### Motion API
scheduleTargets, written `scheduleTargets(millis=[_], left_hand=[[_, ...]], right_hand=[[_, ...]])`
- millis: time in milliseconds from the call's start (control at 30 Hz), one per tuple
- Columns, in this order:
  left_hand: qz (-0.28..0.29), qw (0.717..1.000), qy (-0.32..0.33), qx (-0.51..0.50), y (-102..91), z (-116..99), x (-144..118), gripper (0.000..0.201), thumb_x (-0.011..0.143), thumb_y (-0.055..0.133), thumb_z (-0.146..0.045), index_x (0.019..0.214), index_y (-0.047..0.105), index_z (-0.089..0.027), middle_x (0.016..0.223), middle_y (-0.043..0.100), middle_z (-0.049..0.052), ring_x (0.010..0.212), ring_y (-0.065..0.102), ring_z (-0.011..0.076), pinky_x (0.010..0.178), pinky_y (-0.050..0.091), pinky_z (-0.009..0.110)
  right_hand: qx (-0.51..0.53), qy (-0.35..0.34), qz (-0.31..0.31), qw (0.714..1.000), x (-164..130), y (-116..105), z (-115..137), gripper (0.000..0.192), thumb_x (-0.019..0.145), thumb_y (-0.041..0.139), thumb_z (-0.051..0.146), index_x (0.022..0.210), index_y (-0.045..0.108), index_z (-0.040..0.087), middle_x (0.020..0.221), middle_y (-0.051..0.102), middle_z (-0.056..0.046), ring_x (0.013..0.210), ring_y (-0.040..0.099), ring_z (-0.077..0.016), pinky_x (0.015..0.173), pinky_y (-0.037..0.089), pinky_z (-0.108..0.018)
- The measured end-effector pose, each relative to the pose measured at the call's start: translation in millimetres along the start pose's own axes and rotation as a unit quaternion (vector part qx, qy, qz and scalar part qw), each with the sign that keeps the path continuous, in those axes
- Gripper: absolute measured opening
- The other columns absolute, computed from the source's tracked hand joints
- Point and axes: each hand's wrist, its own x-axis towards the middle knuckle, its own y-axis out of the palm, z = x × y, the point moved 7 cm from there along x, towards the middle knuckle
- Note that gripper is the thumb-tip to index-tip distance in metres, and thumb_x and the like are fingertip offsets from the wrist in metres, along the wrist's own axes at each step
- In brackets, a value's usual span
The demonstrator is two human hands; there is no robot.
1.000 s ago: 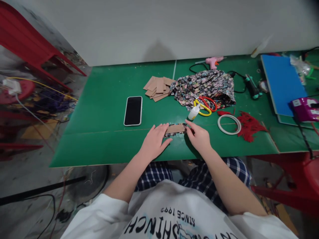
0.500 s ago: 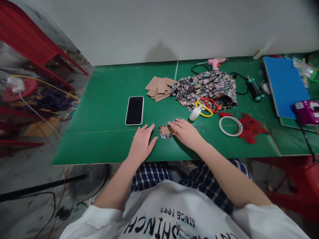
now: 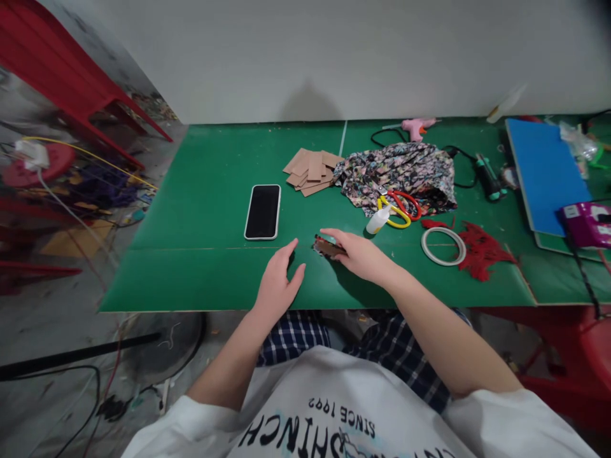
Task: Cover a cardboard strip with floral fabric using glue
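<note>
Right hand [image 3: 359,254]: I pinched the cloth-edged cardboard strip [image 3: 328,247].
Strip: jutted left from my right hand; probably light, stiffish; long edges seemed the best hold.
Left hand [image 3: 277,280]: spread, holding nothing, apart from strip.

Craft workshop, small: green worktop [image 3: 200,210]; glue gun [image 3: 414,129]; scissors [image 3: 401,210]; nozzle bottle [image 3: 377,221]; printed cloth [image 3: 401,172]; cut card [image 3: 314,166]; red plastic chair [image 3: 62,70]; grey floor [image 3: 28,331], scrap-littered.
</note>
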Motion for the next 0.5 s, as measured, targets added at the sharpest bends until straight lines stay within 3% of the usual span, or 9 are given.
scheduleTargets(millis=[67, 167, 267, 400, 500], left_hand=[[-0.009, 0.989, -0.072, -0.131, 7.2, 5, 2, 0.06, 0.083, 0.055, -0.03, 0.135, 0.028, -0.021, 0.129, 0.046, 0.013, 0.117, 0.048, 0.0208, 0.098, 0.04, 0.04], [-0.001, 0.927, -0.176, -0.332, 25.4, 4, 11, 0.08, 0.076, 0.063, -0.035, 0.138, 0.016, -0.02, 0.116, 0.055, 0.013, 0.102, 0.058, 0.0192, 0.088, 0.047, 0.037], [-0.01, 0.875, -0.211, -0.436, 32.8, -9, 29, 0.083, 0.071, 0.068, -0.034, 0.137, 0.02, -0.021, 0.09, 0.063, 0.004, 0.085, 0.062, 0.016, 0.078, 0.05, 0.032], [-0.051, 0.879, -0.205, -0.427, 24.7, -20, 51, 0.082, 0.065, 0.073, -0.024, 0.135, 0.028, -0.025, 0.075, 0.06, -0.002, 0.073, 0.062, 0.0132, 0.065, 0.05, 0.023], [-0.041, 0.892, -0.217, -0.395, 26.1, -18, 64, 0.078, 0.067, 0.07, -0.021, 0.134, 0.03, -0.027, 0.074, 0.058, -0.002, 0.064, 0.06, 0.0122, 0.051, 0.048, 0.02]], right_hand=[[0.123, 0.01, -0.021, 0.992, -2, -4, -1, 0.062, 0.078, 0.049, 0.011, 0.135, 0.03, 0.028, 0.091, 0.058, -0.003, 0.075, 0.057, -0.0147, 0.066, 0.047, -0.027], [0.297, 0.032, -0.065, 0.952, -3, -7, -2, 0.067, 0.076, 0.055, 0.018, 0.136, 0.026, 0.028, 0.082, 0.053, 0.001, 0.064, 0.054, -0.0109, 0.06, 0.048, -0.025], [0.423, 0.049, -0.094, 0.9, -4, -5, -2, 0.074, 0.072, 0.061, 0.02, 0.136, 0.025, 0.031, 0.08, 0.05, 0.004, 0.059, 0.051, -0.008, 0.059, 0.048, -0.024], [0.508, 0.098, -0.108, 0.849, -6, 1, -7, 0.081, 0.067, 0.067, 0.022, 0.135, 0.025, 0.035, 0.073, 0.048, 0.008, 0.049, 0.044, -0.004, 0.052, 0.045, -0.02], [0.538, 0.141, -0.093, 0.826, -9, 7, -13, 0.085, 0.066, 0.068, 0.025, 0.137, 0.022, 0.034, 0.065, 0.051, 0.009, 0.051, 0.05, -0.0065, 0.048, 0.045, -0.019]])
